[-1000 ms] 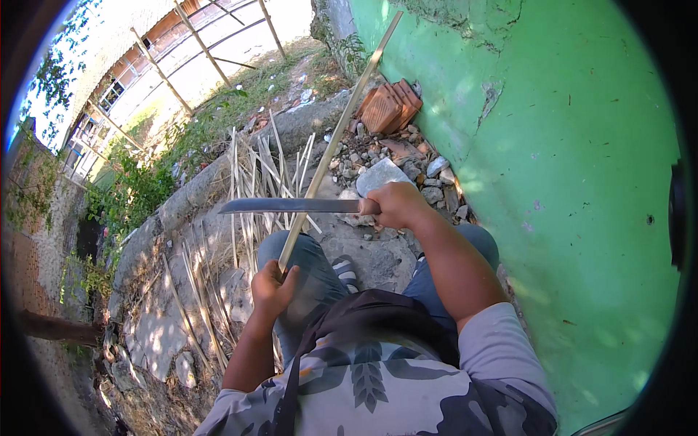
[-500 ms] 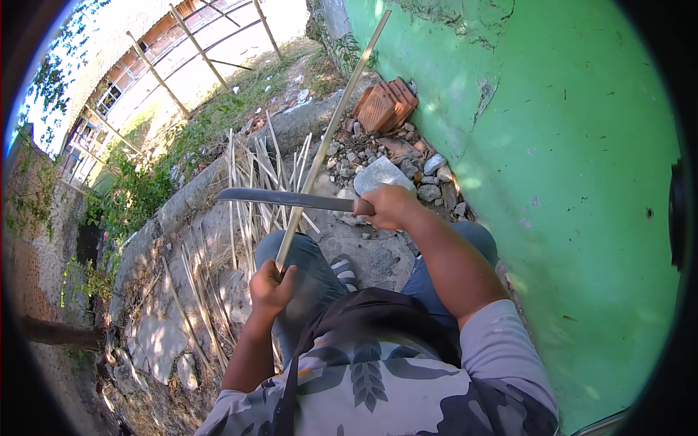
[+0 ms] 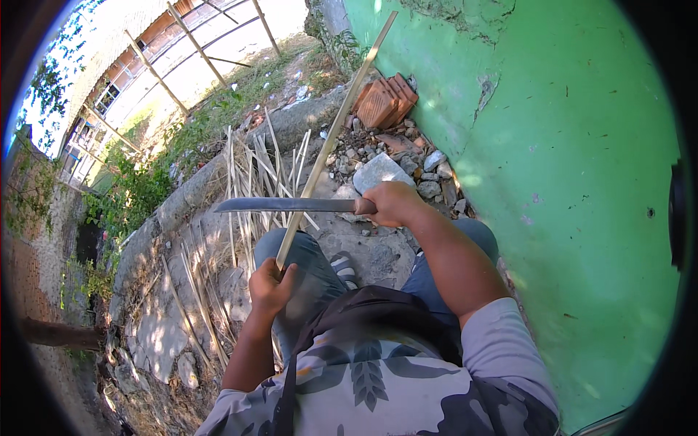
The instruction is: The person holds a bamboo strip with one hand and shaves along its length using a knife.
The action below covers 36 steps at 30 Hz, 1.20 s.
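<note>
My left hand is closed around the lower end of a long, pale bamboo strip, which slants up and away to the right past the rubble. My right hand grips the brown handle of a machete. The dark blade points left and crosses over the strip a little above my left hand; whether its edge touches the strip I cannot tell. Both hands are over my knees. Beyond the blade, a loose pile of thin split bamboo strips lies on the ground.
A green wall rises close on my right. At its foot lie stone rubble, a pale block and stacked orange hollow bricks. More thin strips lie at left, beside a low concrete kerb.
The upper end of the bamboo strip has shifted slightly to the right. The machete's blade has tilted a little and sits marginally lower; both grips are the same.
</note>
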### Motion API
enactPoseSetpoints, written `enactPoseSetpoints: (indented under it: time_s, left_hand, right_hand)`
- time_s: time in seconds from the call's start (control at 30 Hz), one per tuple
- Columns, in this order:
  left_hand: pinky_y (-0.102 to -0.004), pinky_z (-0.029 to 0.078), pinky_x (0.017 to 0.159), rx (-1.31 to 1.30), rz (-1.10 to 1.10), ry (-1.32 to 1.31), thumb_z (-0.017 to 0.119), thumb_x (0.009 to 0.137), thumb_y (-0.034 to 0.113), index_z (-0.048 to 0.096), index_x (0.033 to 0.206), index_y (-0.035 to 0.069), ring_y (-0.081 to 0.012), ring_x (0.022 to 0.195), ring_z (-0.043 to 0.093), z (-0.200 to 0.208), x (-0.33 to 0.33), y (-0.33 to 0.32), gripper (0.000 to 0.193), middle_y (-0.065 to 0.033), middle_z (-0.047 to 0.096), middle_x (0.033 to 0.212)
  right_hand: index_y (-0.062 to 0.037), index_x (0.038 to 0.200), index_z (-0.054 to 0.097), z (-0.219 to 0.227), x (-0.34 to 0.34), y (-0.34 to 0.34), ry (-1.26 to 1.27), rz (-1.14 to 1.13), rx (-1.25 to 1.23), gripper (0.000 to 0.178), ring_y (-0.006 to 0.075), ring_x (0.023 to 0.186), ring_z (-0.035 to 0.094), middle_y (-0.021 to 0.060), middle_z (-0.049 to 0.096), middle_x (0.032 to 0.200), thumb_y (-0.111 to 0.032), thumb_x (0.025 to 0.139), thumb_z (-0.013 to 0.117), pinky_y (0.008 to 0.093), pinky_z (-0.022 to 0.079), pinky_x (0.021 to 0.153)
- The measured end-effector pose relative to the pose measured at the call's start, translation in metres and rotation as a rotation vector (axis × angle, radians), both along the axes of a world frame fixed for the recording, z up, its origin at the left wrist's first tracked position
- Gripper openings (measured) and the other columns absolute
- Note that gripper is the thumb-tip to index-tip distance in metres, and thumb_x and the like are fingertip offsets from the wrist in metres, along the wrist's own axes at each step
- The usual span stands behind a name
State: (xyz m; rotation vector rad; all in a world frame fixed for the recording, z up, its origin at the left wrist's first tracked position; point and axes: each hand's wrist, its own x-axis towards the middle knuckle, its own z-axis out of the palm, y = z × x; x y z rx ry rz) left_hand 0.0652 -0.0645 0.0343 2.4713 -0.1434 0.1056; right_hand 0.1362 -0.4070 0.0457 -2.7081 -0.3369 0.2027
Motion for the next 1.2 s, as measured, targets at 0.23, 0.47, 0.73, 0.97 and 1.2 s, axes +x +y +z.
enactPoseSetpoints:
  time_s: [0.23,0.47,0.73,0.97,1.2]
  left_hand:
    - [-0.0368,0.045,0.055,0.007,0.017,-0.006,0.079,0.087,0.029,0.060,0.080,0.002,-0.0224,0.053,0.058,-0.006,0.000,0.003,0.034,-0.0120,0.060,0.062]
    - [-0.0365,0.044,0.053,0.013,0.023,-0.025,0.080,0.087,0.029,0.059,0.078,0.002,-0.0221,0.051,0.054,-0.008,0.001,0.001,0.035,-0.0111,0.057,0.059]
    - [-0.0342,0.044,0.054,-0.059,0.011,-0.053,0.080,0.087,0.028,0.062,0.081,0.002,-0.0184,0.052,0.055,-0.018,0.003,0.007,0.032,-0.0095,0.060,0.061]
    - [-0.0332,0.045,0.055,-0.033,-0.016,-0.040,0.079,0.088,0.028,0.062,0.083,0.001,-0.0151,0.055,0.055,-0.009,0.000,0.003,0.033,-0.0093,0.061,0.063]
    - [-0.0327,0.044,0.055,-0.131,-0.004,-0.039,0.079,0.088,0.026,0.059,0.080,0.001,-0.0143,0.055,0.053,-0.019,0.002,0.007,0.033,-0.0087,0.060,0.062]
  right_hand:
    - [-0.0177,0.094,0.072,0.002,0.001,0.004,-0.005,0.031,0.037,0.021,0.0346,0.091,0.071,0.0118,0.074,0.091,-0.036,0.084,0.071,0.0469,0.055,0.081]
    - [-0.0175,0.091,0.072,0.001,-0.001,-0.002,-0.034,0.029,0.088,0.019,0.0349,0.088,0.071,0.0114,0.073,0.088,-0.034,0.084,0.069,0.0474,0.055,0.078]
    - [-0.0182,0.090,0.071,0.004,0.000,0.003,-0.021,0.041,0.040,0.017,0.0339,0.088,0.071,0.0105,0.073,0.088,-0.034,0.084,0.068,0.0469,0.055,0.078]
    - [-0.0175,0.088,0.071,-0.006,0.002,-0.003,-0.044,0.055,0.101,0.025,0.0376,0.083,0.070,0.0121,0.071,0.083,-0.042,0.084,0.073,0.0483,0.054,0.073]
    - [-0.0183,0.092,0.072,-0.003,-0.001,0.010,-0.048,0.122,0.062,0.023,0.0358,0.085,0.071,0.0108,0.073,0.087,-0.038,0.081,0.073,0.0480,0.055,0.075]
